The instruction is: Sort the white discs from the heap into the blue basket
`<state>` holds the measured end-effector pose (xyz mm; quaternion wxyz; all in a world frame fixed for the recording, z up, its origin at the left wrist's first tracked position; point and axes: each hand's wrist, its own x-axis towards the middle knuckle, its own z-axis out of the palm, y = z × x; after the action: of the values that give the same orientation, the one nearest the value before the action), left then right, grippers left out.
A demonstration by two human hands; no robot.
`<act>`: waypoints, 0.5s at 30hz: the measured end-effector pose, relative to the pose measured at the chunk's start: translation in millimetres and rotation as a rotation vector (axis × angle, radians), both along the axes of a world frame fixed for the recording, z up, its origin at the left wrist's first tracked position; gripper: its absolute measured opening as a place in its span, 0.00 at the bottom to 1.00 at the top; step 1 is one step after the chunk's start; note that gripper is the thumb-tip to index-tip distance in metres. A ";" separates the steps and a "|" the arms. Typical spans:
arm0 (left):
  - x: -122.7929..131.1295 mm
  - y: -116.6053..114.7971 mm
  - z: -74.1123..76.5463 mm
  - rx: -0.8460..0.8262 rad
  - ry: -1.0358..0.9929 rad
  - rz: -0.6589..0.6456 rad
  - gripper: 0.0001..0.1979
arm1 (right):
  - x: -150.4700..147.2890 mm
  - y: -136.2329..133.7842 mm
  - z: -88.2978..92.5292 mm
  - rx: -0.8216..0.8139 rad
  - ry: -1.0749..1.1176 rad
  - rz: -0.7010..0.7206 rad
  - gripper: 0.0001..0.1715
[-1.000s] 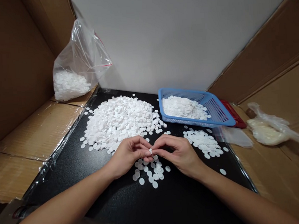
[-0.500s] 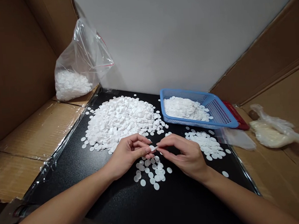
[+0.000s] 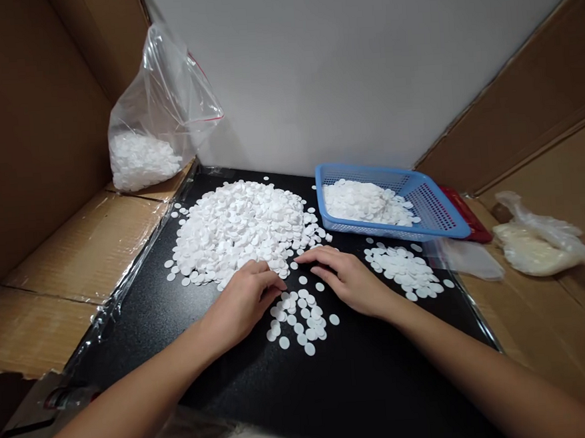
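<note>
A big heap of small white round discs [image 3: 240,229] lies on the black table top [image 3: 304,391]. My left hand [image 3: 245,299] rests palm down at the heap's near edge, fingers curled onto the surface. My right hand [image 3: 344,275] lies flat beside it, fingers stretched toward the heap's near right edge. Between and just below the hands sits a small scatter of discs [image 3: 299,318]. Nothing shows in either hand. Right of my right hand lies another small pile of discs [image 3: 404,271].
A blue mesh basket [image 3: 430,213] with discs in it stands at the back right, a red item [image 3: 465,217] behind it. A clear bag of discs [image 3: 151,132] leans at the back left. Cardboard walls flank the table; a plastic bag [image 3: 535,245] lies right.
Both hands pinched one disc between their fingertips above the small scatter. They have since come apart and dropped onto the table at the heap's near edge; the pinched disc is gone from them.
</note>
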<state>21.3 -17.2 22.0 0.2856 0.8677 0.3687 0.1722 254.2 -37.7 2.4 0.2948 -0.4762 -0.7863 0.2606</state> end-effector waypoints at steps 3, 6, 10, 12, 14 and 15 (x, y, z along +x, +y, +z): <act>-14.8 2.8 6.5 0.011 -0.018 0.102 0.08 | -8.3 -8.0 -4.9 -0.040 0.046 0.023 0.16; -36.0 -2.2 8.5 0.001 -0.015 0.197 0.08 | -15.1 -23.7 -4.6 -0.092 0.107 0.038 0.14; -55.1 -18.9 -1.1 0.019 -0.002 0.174 0.06 | -21.1 -37.6 0.3 -0.154 0.153 0.060 0.12; -56.8 -25.7 -8.1 0.059 0.016 0.135 0.04 | -24.6 -35.4 2.2 -0.129 0.139 0.014 0.11; -54.4 -28.7 -14.0 0.118 0.044 0.093 0.06 | -29.5 -27.8 2.4 -0.065 0.099 -0.035 0.09; -52.3 -28.6 -16.1 0.153 0.064 0.073 0.07 | -32.6 -22.9 1.7 -0.036 0.067 -0.042 0.08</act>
<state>-30.9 -45.9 5.9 0.2000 0.8781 0.3946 0.1824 221.6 -60.6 4.1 0.3178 -0.4889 -0.7609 0.2845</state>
